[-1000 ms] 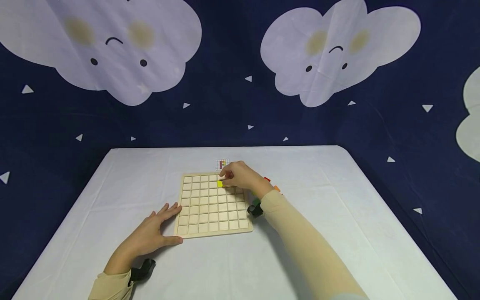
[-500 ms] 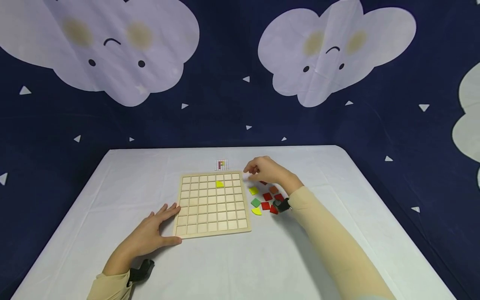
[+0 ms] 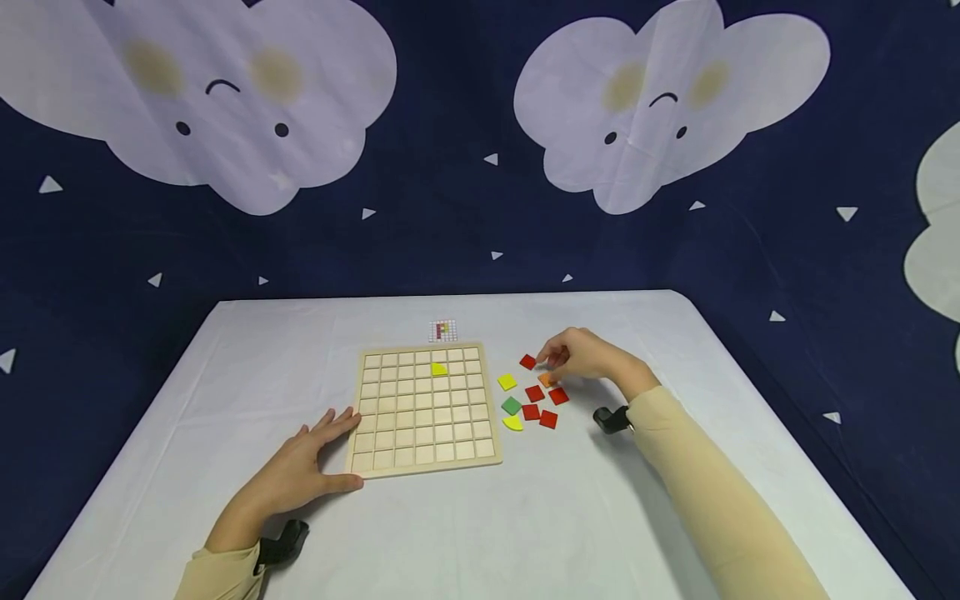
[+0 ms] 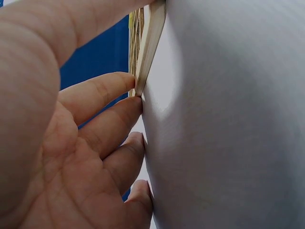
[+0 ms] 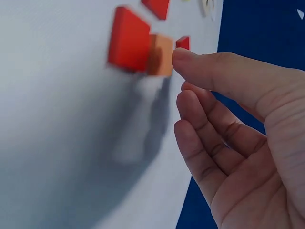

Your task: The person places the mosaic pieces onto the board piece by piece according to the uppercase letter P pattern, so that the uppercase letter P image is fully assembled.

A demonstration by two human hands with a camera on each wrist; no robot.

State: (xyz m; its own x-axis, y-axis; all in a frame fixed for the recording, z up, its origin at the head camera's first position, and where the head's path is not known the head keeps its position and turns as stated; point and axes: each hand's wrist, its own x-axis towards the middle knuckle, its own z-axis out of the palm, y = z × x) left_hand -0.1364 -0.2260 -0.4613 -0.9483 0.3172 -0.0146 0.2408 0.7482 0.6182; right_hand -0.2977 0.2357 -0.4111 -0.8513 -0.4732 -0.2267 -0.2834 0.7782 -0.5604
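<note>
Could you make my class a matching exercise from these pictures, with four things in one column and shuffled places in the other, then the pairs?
1. Left hand
2. Right hand
3. Green square tile
4. Small white gridded card

A. Between yellow square and yellow quarter-circle tiles
B. Beyond the far edge of the square pale wooden board
C. At the flat orange tile
D. At the board's left edge

Pairs: 1-D, 2-C, 3-A, 4-B

Behind the white bench (image 3: 225, 400) we see a navy backdrop (image 3: 453, 100) bearing a big cloud (image 3: 232, 158) towards ten o'clock, a smaller cloud (image 3: 671, 125) towards two, and white triangles (image 3: 847, 214).
</note>
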